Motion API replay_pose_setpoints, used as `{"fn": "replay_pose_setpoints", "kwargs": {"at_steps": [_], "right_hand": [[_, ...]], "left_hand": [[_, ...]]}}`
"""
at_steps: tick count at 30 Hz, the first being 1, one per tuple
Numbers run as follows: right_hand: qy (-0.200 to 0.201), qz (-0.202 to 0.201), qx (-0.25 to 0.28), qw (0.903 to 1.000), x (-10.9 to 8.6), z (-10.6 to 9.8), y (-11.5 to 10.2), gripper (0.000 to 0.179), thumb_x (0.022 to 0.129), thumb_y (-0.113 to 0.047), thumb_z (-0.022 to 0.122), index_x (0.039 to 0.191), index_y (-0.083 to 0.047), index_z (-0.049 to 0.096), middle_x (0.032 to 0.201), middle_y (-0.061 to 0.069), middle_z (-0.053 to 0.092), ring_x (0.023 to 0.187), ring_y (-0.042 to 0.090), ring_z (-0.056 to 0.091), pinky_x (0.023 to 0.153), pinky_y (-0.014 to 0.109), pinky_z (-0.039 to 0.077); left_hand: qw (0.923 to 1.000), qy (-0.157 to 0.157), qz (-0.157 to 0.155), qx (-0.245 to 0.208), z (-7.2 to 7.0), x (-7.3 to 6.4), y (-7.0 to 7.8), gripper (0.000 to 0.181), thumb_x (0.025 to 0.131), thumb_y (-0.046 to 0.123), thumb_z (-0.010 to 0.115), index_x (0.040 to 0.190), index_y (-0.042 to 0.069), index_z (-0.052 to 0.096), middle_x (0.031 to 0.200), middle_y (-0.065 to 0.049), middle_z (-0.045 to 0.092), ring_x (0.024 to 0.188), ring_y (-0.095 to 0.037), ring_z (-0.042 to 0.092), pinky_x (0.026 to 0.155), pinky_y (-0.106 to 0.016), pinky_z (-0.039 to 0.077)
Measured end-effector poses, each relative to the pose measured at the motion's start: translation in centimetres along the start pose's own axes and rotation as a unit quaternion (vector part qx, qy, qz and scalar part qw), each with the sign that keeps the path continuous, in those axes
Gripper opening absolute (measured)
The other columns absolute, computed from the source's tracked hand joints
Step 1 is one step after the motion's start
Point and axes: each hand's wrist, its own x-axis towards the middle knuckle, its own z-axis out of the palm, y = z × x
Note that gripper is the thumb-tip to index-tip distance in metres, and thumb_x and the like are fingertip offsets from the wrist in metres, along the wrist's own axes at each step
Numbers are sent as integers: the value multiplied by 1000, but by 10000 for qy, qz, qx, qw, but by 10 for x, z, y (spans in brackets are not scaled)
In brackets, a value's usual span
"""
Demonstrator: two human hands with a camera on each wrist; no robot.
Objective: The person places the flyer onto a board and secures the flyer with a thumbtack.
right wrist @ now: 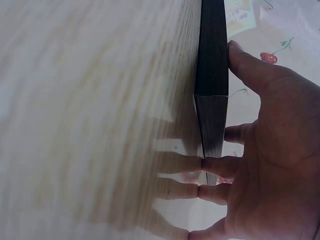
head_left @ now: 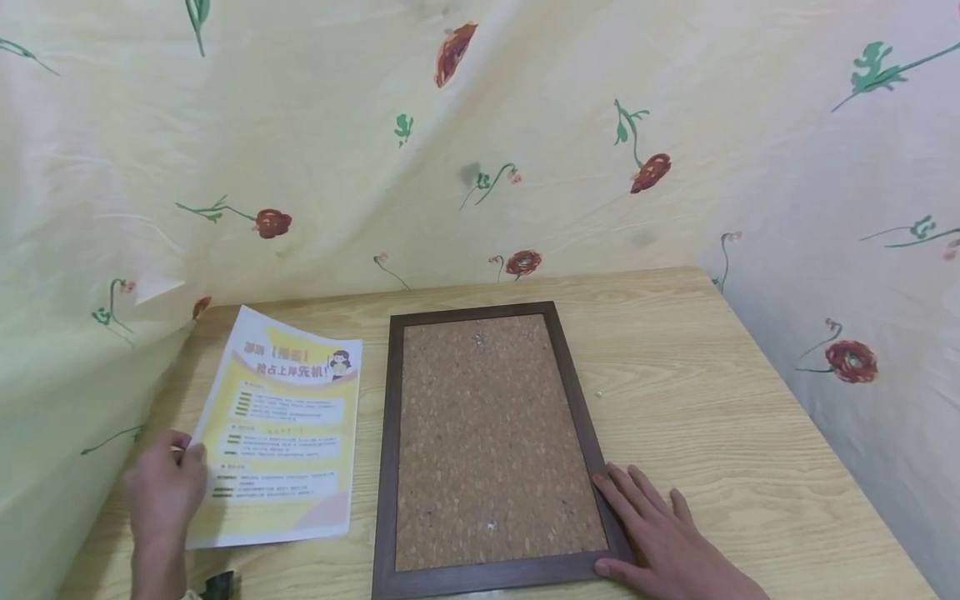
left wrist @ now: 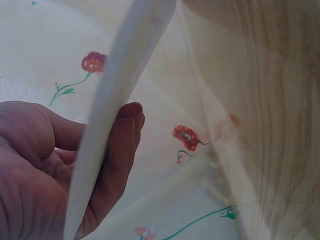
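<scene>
My left hand (head_left: 168, 483) pinches the left edge of a printed yellow and white poster sheet (head_left: 285, 433) between thumb and fingers. In the left wrist view the sheet (left wrist: 107, 100) appears edge-on, with the thumb on one side and fingers on the other. To its right on the table lies a cork board (head_left: 495, 442) in a dark brown frame (head_left: 384, 442). My right hand (head_left: 667, 533) rests at the frame's near right corner, thumb and fingers spread. In the right wrist view the fingertips reach down to the tabletop beside the frame (right wrist: 212, 55).
The pale wood table (head_left: 697, 375) runs back to a floral cloth (head_left: 525, 150) that hangs behind it and along both sides. A small speck (head_left: 598, 394) lies right of the frame. Several small shiny marks dot the cork.
</scene>
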Motion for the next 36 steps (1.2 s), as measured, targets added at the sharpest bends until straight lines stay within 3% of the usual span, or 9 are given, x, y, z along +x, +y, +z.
{"fn": "replay_pose_setpoints", "kwargs": {"at_steps": [8,12,15,20,24,30,36], "right_hand": [[27,-27,29,10000,-1,1,0,88,84,-63,66,151,-13,39,154,16,37,137,49,31,90,80,25],[42,-60,-23,10000,0,0,0,88,84,-63,65,151,-13,38,154,16,37,137,49,31,90,80,26],[12,-34,-50,10000,0,0,0,89,84,-65,64,151,-13,38,154,16,37,138,48,31,91,79,27],[-76,35,-50,10000,1,-1,0,89,84,-67,62,152,-14,38,154,15,37,139,46,31,91,79,27],[-32,-13,-73,10000,1,-1,0,89,84,-67,63,152,-15,38,154,15,37,138,46,31,90,79,28],[113,-127,-136,9998,0,0,1,88,84,-64,65,153,-17,36,154,13,37,137,46,33,90,79,29],[140,-134,-137,9997,-1,1,1,88,84,-64,65,152,-16,38,154,13,37,137,46,34,90,78,28]], "left_hand": [[9993,244,14,-288,-8,-4,5,24,98,8,50,115,-8,55,97,-33,61,79,-36,55,56,-34,38],[9987,248,-47,-432,-11,-5,7,24,98,10,52,115,-7,56,104,-35,62,80,-35,58,57,-32,38],[9979,220,-149,-596,-13,-6,8,26,98,11,52,116,-7,56,108,-36,63,73,-26,59,54,-28,40],[9946,215,-265,-985,-15,-7,8,25,99,11,52,117,-6,55,88,-25,68,57,-9,53,45,-27,41],[9922,198,-330,-1184,-16,-9,10,25,100,13,53,117,-5,55,76,-12,67,54,-9,53,44,-28,41],[9902,234,-428,-1307,-17,-11,14,27,100,14,53,119,-6,53,80,-14,67,54,-9,54,44,-28,42],[9872,113,-654,-1449,-19,-12,16,29,101,19,53,120,-2,53,77,-9,67,55,-10,55,44,-29,43]]}}
